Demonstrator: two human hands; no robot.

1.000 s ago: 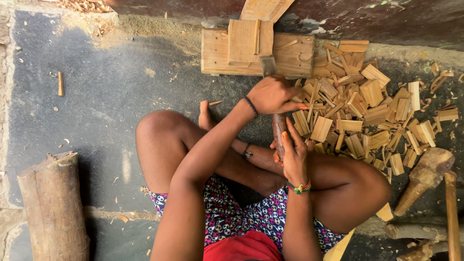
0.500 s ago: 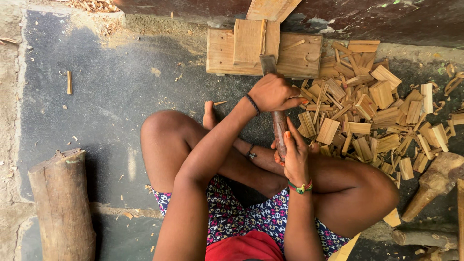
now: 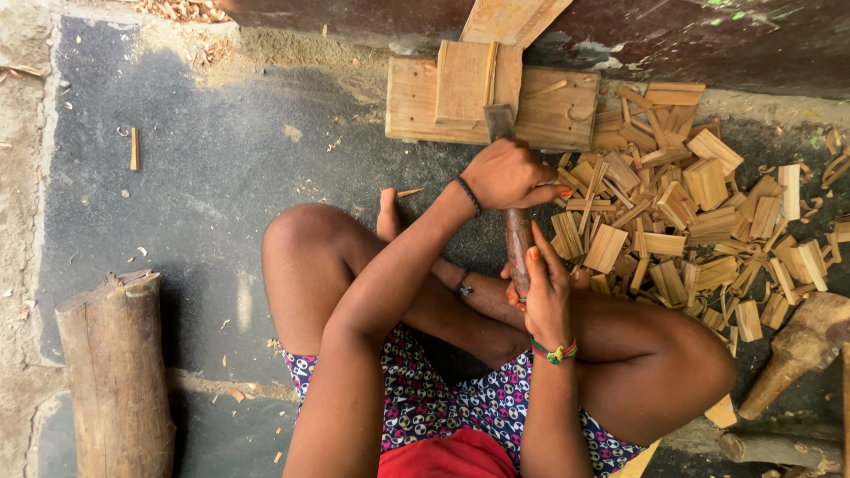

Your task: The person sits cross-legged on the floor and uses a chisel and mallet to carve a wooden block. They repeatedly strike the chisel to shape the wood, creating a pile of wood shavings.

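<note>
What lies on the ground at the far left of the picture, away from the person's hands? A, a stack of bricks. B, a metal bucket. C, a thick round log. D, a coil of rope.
C: a thick round log lies at the lower left on the dark floor, well apart from the left hand and right hand, which grip a long tool.
</note>
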